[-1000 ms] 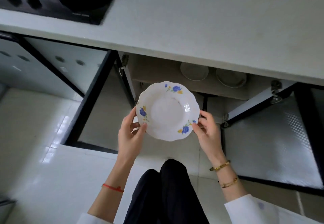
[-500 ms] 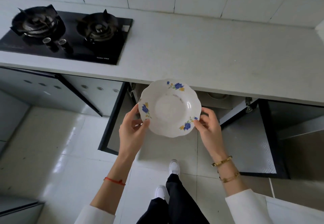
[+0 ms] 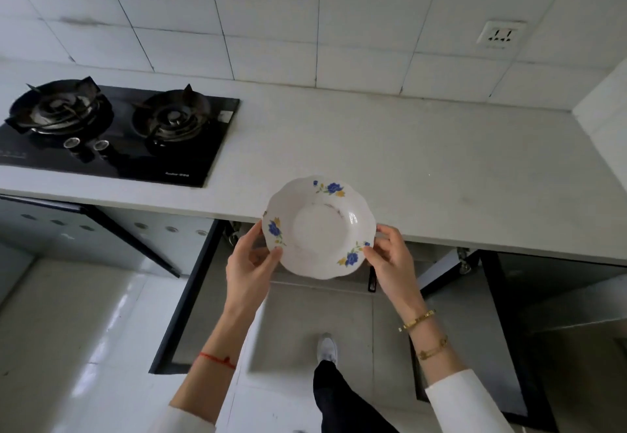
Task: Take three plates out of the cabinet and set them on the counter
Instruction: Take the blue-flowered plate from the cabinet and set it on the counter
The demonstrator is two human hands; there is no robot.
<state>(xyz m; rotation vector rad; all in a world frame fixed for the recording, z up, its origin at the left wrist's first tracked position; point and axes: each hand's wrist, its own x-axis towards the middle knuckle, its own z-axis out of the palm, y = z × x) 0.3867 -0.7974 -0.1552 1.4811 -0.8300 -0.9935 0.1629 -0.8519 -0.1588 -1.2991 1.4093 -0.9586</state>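
A white scalloped plate (image 3: 319, 227) with blue and yellow flowers hangs in the air over the front edge of the white counter (image 3: 424, 168). My left hand (image 3: 249, 264) grips its left rim, thumb on top. My right hand (image 3: 390, 259) pinches its right rim. Under the counter the cabinet (image 3: 424, 263) stands with both doors swung open; its inside is hidden from here.
A black two-burner gas hob (image 3: 112, 127) lies set into the counter at the left. The left cabinet door (image 3: 190, 297) and right cabinet door (image 3: 509, 331) jut out over the tiled floor. A wall socket (image 3: 501, 35) sits on the tiled wall. My foot (image 3: 327, 347) stands between the doors.
I have stood up from the open cabinet. The plate has risen in both hands from cabinet level to the counter's front edge; the plates inside have gone out of sight.
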